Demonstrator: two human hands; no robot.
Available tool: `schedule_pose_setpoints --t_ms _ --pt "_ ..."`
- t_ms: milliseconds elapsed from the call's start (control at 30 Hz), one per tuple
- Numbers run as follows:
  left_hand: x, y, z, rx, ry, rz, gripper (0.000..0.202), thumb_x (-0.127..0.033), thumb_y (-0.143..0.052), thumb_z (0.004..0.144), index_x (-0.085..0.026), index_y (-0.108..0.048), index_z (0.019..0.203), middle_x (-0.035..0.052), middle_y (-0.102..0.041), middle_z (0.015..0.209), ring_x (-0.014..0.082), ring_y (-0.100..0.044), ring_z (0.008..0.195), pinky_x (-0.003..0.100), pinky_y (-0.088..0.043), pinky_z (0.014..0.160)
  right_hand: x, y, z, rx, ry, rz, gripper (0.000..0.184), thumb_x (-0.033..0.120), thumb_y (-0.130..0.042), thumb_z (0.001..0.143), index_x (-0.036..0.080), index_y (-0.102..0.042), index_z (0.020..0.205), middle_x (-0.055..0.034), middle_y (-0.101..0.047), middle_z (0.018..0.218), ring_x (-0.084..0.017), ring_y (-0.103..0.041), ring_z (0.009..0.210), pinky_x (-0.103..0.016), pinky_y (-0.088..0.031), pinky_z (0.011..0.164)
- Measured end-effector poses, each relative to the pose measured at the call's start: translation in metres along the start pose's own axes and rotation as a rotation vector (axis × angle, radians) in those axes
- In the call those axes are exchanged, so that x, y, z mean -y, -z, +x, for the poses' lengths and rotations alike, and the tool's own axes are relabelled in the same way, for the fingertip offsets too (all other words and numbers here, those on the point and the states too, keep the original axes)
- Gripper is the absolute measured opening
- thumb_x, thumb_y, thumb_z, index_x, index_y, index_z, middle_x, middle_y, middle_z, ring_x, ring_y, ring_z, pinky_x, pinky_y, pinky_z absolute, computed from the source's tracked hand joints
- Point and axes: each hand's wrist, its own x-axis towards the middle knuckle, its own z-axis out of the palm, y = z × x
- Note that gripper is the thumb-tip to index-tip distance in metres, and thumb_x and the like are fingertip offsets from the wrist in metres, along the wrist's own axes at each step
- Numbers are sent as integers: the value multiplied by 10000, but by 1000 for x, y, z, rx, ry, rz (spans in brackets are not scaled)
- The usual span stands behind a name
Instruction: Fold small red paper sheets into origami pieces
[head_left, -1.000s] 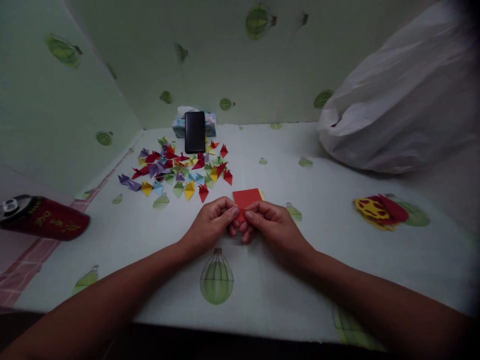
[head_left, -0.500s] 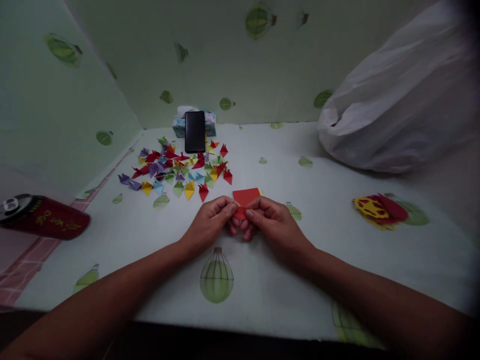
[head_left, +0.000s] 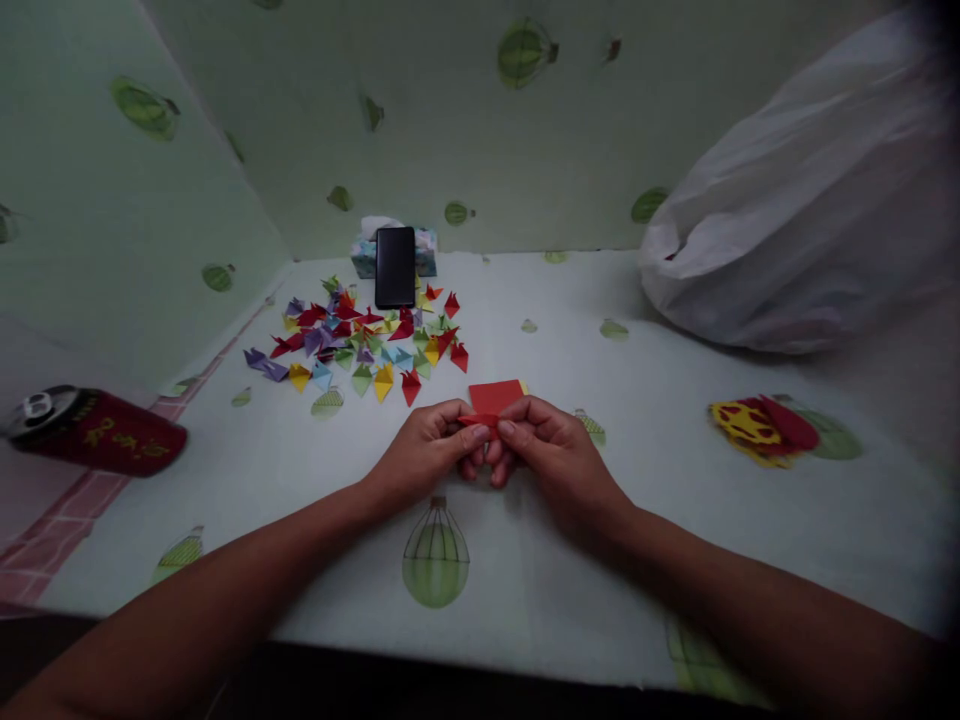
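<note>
My left hand [head_left: 427, 455] and my right hand [head_left: 544, 452] meet at the middle of the table, thumbs and fingers pinched together on a small red folded paper [head_left: 478, 421]. Just beyond the fingertips a stack of square papers [head_left: 497, 395] lies flat, red on top with a yellow edge showing. A scatter of small folded paper shapes [head_left: 360, 340] in red, yellow, purple, blue and green lies farther back to the left.
A black phone [head_left: 395, 265] leans against a tissue box [head_left: 425, 250] at the back. A red can [head_left: 101, 433] lies on its side at the left edge. A large white plastic bag [head_left: 810, 200] fills the back right. A red-and-yellow patterned object [head_left: 761, 425] lies right.
The red paper in my fingers has been folded flatter and now shows as a thin edge. Both hands stayed at the same spot; the view shifted slightly.
</note>
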Motion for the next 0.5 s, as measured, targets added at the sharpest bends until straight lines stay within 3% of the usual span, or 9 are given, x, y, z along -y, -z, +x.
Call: schedule_pose_setpoints --t_ms 233,500 --pt "4 4 2 -136 3 5 258 -367 -703 837 -151 -586 756 -6 -650 653 87 -562 542 219 -453 560 2 1 1 -67 10 -58 249 382 -715 851 180 -574 811 7 -698 673 -122 -657 511 -272 -542 539" --pt "4 5 1 -157 -45 18 265 -393 -632 885 -153 -601 777 18 -677 715 101 -593 560 234 -493 576 -2 2 1 -86 -23 -26 248 389 -715 843 187 -570 835 1 -708 692 -130 -663 521 -279 -537 552"
